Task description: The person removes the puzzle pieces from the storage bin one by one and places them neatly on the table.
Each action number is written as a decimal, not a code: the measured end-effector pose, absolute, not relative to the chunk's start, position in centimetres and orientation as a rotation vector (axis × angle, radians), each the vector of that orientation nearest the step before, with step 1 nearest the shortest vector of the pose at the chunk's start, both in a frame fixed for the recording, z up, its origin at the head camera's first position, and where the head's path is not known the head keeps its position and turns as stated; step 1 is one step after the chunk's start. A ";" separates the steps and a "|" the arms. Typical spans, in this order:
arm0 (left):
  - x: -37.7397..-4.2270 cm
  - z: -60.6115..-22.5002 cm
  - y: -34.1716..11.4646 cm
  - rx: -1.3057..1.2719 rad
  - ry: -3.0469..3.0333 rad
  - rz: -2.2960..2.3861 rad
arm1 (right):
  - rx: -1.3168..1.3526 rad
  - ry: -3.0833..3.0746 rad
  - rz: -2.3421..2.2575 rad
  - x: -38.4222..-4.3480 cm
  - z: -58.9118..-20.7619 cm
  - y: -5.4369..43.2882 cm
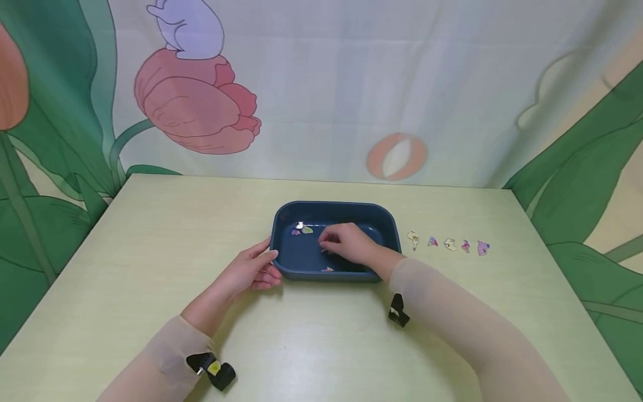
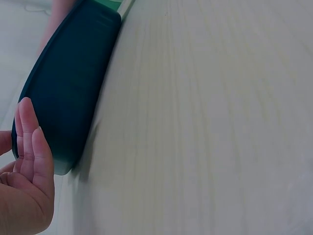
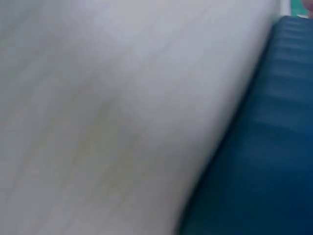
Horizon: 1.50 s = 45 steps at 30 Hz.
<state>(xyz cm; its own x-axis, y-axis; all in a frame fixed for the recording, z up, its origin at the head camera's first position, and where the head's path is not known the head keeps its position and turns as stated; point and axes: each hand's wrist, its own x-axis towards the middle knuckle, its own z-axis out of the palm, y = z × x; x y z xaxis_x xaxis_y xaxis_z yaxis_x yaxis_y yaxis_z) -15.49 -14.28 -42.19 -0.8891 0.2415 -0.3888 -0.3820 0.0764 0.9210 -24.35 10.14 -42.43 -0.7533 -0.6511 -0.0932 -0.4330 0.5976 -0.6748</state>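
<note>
A dark blue rectangular tray (image 1: 336, 276) stands on the table. My left hand (image 1: 253, 268) grips its left end, thumb at the rim and fingers against the outer wall; in the left wrist view those fingers (image 2: 28, 142) lie along the tray's side (image 2: 73, 83). My right hand (image 1: 349, 243) is inside the tray with bent fingers, above the floor. Whether a small piece sits between its fingertips is too small to tell. Small colourful sticker-like cutouts (image 1: 307, 229) lie at the tray's left, and another cutout (image 1: 327, 269) lies by the front wall.
Right of the tray, several small cutouts lie in a row on the pale wooden table, from a cream one (image 1: 413, 240) to a purple one (image 1: 483, 248). A printed curtain (image 1: 321, 100) hangs behind the table's back edge. The right wrist view is blurred.
</note>
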 end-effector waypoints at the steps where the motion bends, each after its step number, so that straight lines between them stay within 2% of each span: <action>1: -15.5 -42.2 -14.3 -0.137 1.916 1.864 | -0.846 2.430 -0.951 -24.3 -42.4 10.4; 9: -15.6 -42.3 -14.2 -0.133 1.923 1.864 | -0.885 2.115 -0.944 -24.2 -42.7 11.1; 16: -15.6 -42.3 -14.2 -0.131 1.921 1.862 | -0.815 2.378 -1.061 -24.5 -42.6 11.0; 22: -15.6 -42.3 -14.2 -0.142 1.932 1.860 | -0.968 2.504 -0.738 -24.6 -42.9 10.9; 32: -15.5 -42.2 -14.2 -0.142 1.927 1.853 | -1.154 2.565 -0.634 -24.4 -42.9 10.4; 45: -15.6 -42.4 -14.2 -0.134 1.912 1.870 | -0.912 2.544 -0.959 -24.6 -42.3 10.8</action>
